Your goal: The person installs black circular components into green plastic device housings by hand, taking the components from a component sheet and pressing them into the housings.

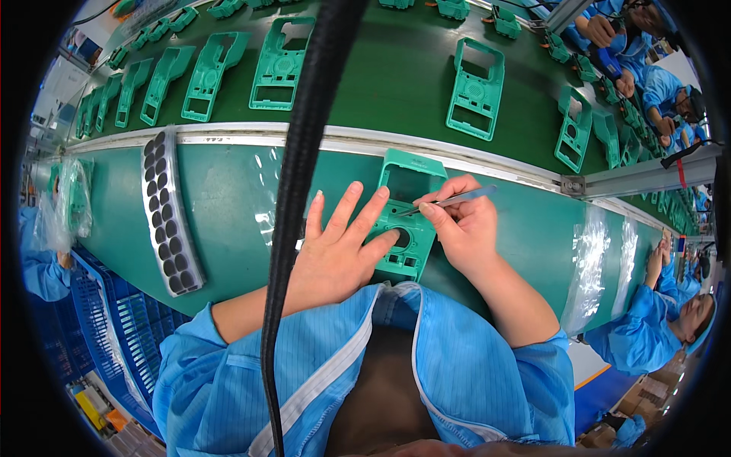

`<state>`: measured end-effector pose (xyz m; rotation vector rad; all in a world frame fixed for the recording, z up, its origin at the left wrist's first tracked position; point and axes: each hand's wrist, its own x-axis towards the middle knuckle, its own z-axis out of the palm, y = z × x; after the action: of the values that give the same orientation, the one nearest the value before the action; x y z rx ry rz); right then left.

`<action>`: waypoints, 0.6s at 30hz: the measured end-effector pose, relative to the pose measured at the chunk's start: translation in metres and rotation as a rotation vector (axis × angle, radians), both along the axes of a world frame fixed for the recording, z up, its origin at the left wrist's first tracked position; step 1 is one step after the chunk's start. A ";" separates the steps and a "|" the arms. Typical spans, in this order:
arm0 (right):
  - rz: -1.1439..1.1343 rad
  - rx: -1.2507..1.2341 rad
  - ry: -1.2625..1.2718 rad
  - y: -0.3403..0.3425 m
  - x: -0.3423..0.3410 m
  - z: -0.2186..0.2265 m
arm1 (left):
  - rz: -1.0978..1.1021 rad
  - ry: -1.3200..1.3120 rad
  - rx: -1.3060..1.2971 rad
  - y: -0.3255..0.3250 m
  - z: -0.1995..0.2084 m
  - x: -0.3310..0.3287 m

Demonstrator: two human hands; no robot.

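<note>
Left hand (pixel 326 259), fingers (pixel 341 213) splayed, touches the green frame (pixel 417 228); right hand (pixel 466 230) grasps tweezers (pixel 466 196) over it

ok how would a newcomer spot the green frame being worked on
Look at the bench, on the person's side of the metal rail. Straight ahead of the person lies a green frame, the spread left hand over its left edge and the right hand holding tweezers. Similar frames line the belt beyond the rail; this one has the tweezers over it.
</note>
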<state>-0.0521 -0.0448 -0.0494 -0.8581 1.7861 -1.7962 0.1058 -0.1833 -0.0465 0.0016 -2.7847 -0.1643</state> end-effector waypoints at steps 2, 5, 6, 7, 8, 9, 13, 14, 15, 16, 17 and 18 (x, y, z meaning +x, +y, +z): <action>-0.006 -0.013 -0.009 -0.002 0.001 0.000 | 0.025 0.012 0.020 0.001 0.001 -0.001; -0.006 -0.034 -0.017 -0.003 0.001 -0.002 | -0.022 -0.060 0.065 0.000 0.010 0.000; 0.002 -0.043 -0.017 -0.003 0.001 -0.004 | -0.040 -0.086 0.079 -0.001 0.012 0.000; 0.002 -0.045 -0.015 -0.002 0.000 -0.005 | -0.058 -0.111 0.092 -0.002 0.014 -0.001; 0.025 -0.046 -0.025 -0.001 -0.002 -0.005 | -0.058 -0.108 0.090 -0.002 0.018 -0.001; 0.047 -0.046 -0.035 0.000 -0.003 -0.005 | -0.068 -0.130 0.102 -0.001 0.021 -0.002; 0.061 -0.157 -0.108 -0.001 -0.002 0.001 | -0.129 -0.172 0.031 0.002 0.022 0.001; 0.087 -0.142 -0.144 0.000 -0.004 0.001 | -0.135 -0.178 0.029 0.002 0.026 0.002; 0.113 -0.127 -0.179 0.001 -0.006 0.004 | -0.145 -0.164 0.023 0.003 0.027 0.002; 0.114 -0.085 -0.179 0.003 -0.007 0.010 | -0.139 -0.179 0.044 0.005 0.027 0.003; 0.111 -0.094 -0.162 0.003 -0.010 0.014 | -0.127 -0.193 0.058 0.005 0.027 0.004; 0.091 -0.106 -0.242 0.006 -0.015 0.015 | -0.120 -0.191 0.089 0.006 0.028 0.005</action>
<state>-0.0667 -0.0389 -0.0342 -0.7144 1.4889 -1.8618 0.1111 -0.1772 -0.0186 -0.1350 -2.9663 -0.3340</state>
